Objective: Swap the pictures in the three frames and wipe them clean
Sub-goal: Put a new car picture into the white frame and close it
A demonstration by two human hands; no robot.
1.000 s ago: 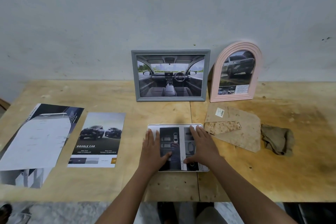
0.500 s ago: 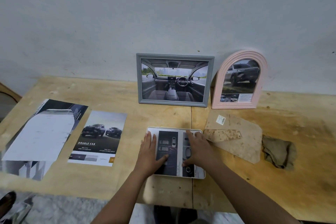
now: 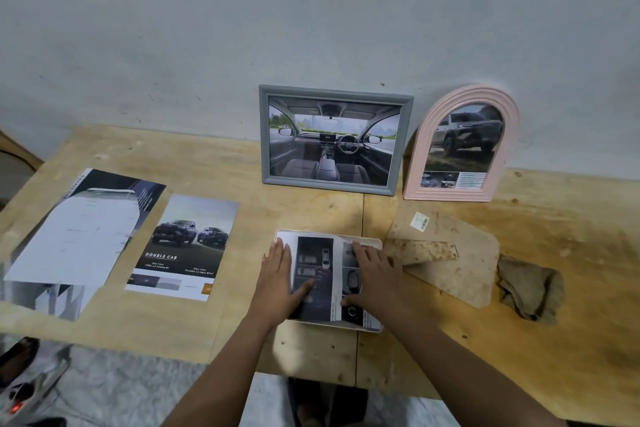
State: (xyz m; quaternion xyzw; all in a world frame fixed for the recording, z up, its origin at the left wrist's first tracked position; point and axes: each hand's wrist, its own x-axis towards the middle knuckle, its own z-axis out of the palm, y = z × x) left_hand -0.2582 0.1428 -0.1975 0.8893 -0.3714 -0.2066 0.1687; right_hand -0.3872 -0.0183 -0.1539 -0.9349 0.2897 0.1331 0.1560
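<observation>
1. Found the white frame [image 3: 376, 241] lying flat at the middle of the table [image 3: 571, 236], close to its front edge.
2. Noted a car print [image 3: 317, 263] laid inside it, printed side up, seemingly not quite seated along the far rim.
3. Recorded the left hand [image 3: 277, 282] spread flat on the print's left part, fingers straight, thumb splayed across the paper; pressing, grasping nothing.
4. Recorded the right hand [image 3: 375, 279] likewise flat and released on the right part, also pressing, nothing pinched.
5. Located the backing board [image 3: 464, 270] just right of the frame, stand flap uppermost, and a crumpled cloth [image 3: 530, 288] beyond it toward the right edge.
6. Logged the grey frame [image 3: 264, 135] and the pink arched frame [image 3: 418, 156] upright along the back edge, leaning on the wall, both filled.
7. Logged a loose Double Cab print [image 3: 187, 246] and a folded brochure [image 3: 79, 236] on the left part.
8. Judged the print thin, limp and easily creased: best smoothed outward with flat palms, lifted only by an edge.
9. Judged the frame light but stiff, its glazing possibly fragile: best taken by two opposite rims, never by the centre.
</observation>
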